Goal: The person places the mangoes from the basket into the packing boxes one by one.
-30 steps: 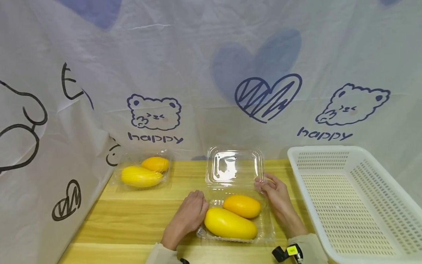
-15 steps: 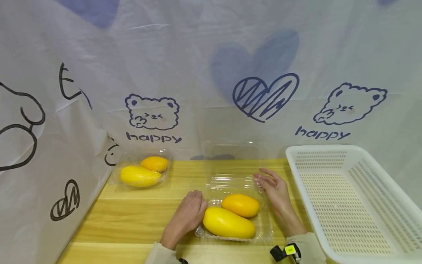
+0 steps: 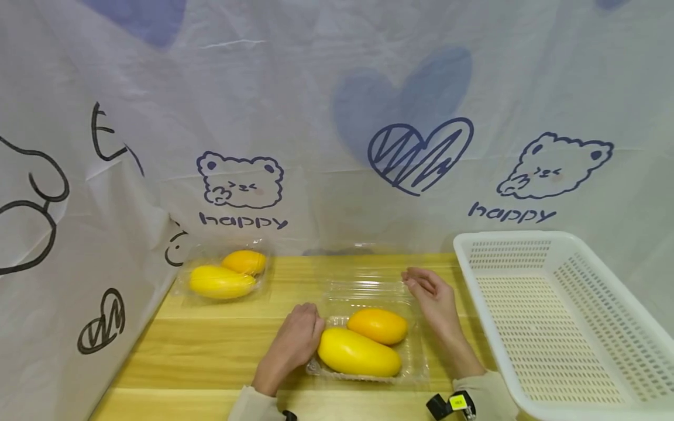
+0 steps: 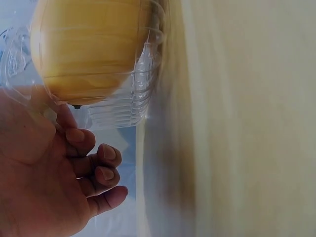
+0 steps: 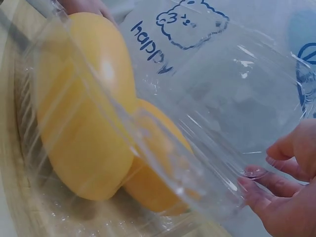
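A clear plastic clamshell box lies open on the table, holding two smooth oval fruits that look like mangoes. The larger yellow mango is nearer, the smaller orange-yellow mango behind it. My left hand grips the box's left edge; in the left wrist view its other fingers curl below the box corner. The raised lid leans back toward the cloth. At the lid's right side, my right hand holds the edge, fingertips right at the plastic in the right wrist view.
A second clear box with two similar fruits stands at the back left. To the right is a white perforated plastic basket. A printed cloth hangs behind the wooden table and along its left side.
The lid has changed its tilt, and the bright reflection on it is gone. My right hand has shifted slightly toward the back. The left hand keeps its place on the box edge.
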Demonstrator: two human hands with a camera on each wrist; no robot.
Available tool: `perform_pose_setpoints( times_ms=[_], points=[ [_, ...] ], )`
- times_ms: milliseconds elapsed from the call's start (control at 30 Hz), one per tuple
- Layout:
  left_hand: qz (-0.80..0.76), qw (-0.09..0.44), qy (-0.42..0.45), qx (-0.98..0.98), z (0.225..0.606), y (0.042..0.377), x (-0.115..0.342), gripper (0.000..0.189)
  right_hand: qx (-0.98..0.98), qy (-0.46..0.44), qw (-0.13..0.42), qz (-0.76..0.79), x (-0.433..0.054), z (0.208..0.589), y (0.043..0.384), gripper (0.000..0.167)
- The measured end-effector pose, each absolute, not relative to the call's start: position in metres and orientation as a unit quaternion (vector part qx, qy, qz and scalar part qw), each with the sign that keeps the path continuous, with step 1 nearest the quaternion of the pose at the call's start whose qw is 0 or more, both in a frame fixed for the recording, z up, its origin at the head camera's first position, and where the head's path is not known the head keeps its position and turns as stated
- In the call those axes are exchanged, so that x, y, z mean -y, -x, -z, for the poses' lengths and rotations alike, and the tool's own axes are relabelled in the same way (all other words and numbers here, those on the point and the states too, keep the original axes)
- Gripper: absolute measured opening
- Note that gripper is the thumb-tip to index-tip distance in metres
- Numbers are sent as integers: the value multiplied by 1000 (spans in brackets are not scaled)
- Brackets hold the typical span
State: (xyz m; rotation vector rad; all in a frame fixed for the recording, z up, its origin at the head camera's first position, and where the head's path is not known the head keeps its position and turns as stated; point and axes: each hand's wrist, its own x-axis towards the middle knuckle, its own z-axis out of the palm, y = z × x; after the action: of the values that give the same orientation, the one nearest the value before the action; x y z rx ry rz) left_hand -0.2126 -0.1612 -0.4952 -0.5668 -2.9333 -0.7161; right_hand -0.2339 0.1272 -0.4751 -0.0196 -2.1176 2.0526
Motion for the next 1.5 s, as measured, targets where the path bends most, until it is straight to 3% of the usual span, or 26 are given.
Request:
perform_pose_setpoints(
  times_ms=[667,1133,1333,1500],
  points=[
    [247,37,186,950,499,243,162,24,729,-8,143,-670,-127,469,230,30],
    [259,53,189,946,501,269,163,26,760,-27,145,-633,-122,470,226,34],
    [253,53,212,943,500,282,162,28,768,-48,146,-622,-126,472,227,44],
    [256,32,172,951,502,293,159,27,782,-63,127,-607,-128,474,227,56]
  ],
)
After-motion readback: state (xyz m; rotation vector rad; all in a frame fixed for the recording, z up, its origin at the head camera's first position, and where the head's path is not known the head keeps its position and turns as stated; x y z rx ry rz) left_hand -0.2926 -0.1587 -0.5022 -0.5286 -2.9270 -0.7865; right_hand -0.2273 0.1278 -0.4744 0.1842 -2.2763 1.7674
